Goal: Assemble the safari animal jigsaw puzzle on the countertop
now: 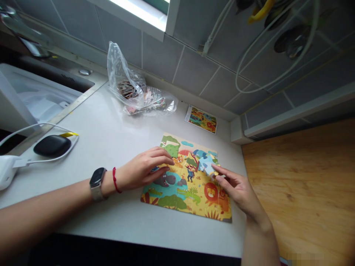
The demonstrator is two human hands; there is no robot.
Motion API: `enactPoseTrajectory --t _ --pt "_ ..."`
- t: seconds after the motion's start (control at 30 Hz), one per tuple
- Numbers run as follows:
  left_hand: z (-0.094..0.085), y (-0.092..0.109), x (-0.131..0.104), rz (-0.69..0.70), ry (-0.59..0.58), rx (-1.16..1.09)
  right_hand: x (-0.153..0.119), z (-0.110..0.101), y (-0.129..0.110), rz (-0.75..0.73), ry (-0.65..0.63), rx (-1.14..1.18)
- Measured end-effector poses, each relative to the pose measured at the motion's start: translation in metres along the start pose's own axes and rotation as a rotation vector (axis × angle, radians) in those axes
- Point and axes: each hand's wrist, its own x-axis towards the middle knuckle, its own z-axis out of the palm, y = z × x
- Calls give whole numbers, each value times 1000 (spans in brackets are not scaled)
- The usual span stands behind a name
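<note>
A colourful animal jigsaw puzzle lies on the white counter, showing a lion, a hippo and crocodiles. Over its left part rests my left hand, fingers slightly spread and nothing held. My right hand is at the puzzle's right side, thumb and index finger closed at the edge of a light blue piece. That piece looks slightly tilted over the upper right part. Near the upper left corner, a green piece sits a little askew.
Behind the puzzle lie a small picture card and a clear plastic bag with cards inside. To the left are a black oval device, a white cable, a white charger and a sink. A wooden surface is at right.
</note>
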Motion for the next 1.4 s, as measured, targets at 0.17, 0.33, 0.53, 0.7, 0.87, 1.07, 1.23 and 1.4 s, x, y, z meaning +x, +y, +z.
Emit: enactPoseTrajectory --t 0.17,0.33,0.53,0.7,0.87,1.07,1.23,1.4 --pt "0 -2 0 6 -32 13 -22 4 27 9 47 -133" --pt "1 -6 0 6 -38 29 -31 15 32 -56 158 -304" --pt "0 -6 1 12 -24 31 -36 29 27 -88 175 -346" --pt "-2 -6 2 12 -12 23 -40 41 23 -62 205 -418" --pt "-1 -7 1 14 -21 32 -37 42 23 -10 172 -479" --pt "-1 -7 1 6 -22 16 -27 35 28 -150 295 -534" --pt "-1 -6 2 -8 -13 2 -23 35 35 -206 155 -576" --pt "-1 -9 2 -10 -7 -5 -18 28 37 -223 122 -585"
